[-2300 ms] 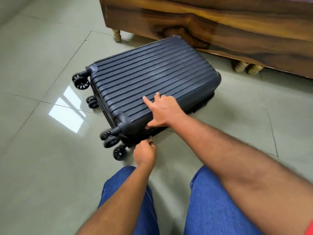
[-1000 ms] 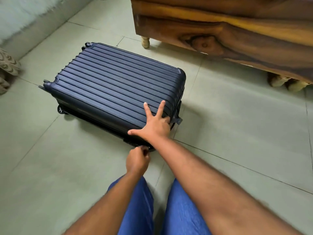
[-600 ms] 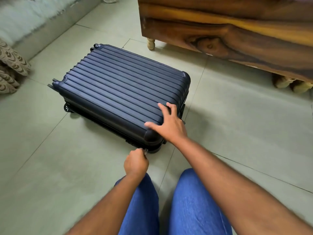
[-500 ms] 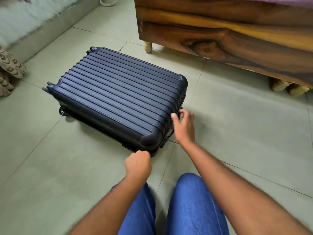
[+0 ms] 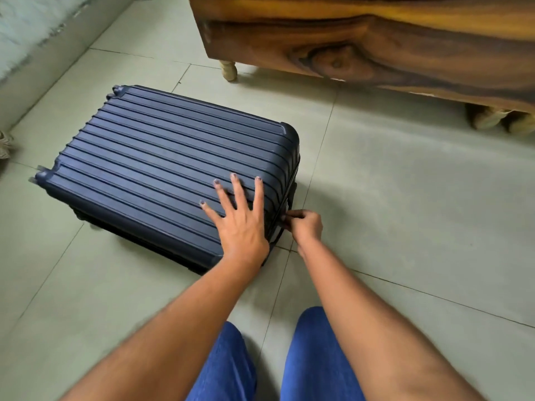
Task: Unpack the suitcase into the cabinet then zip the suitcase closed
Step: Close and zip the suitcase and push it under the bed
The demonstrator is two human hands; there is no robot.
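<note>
We are pressing our flat, spread left hand (image 5: 241, 224) on the closed suitcase (image 5: 170, 157) lid's near right corner; our right hand (image 5: 305, 225) is pinching its zipper pull (image 5: 285, 217).

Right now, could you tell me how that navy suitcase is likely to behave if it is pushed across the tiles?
The navy suitcase looks stiff: its ribbed hard shell keeps its shape under the flat left hand. Lying flat on glossy floor tiles, it would probably slide rather than roll or tip. The right hand pinches at its side seam, so it may shift unless steadied.
</note>
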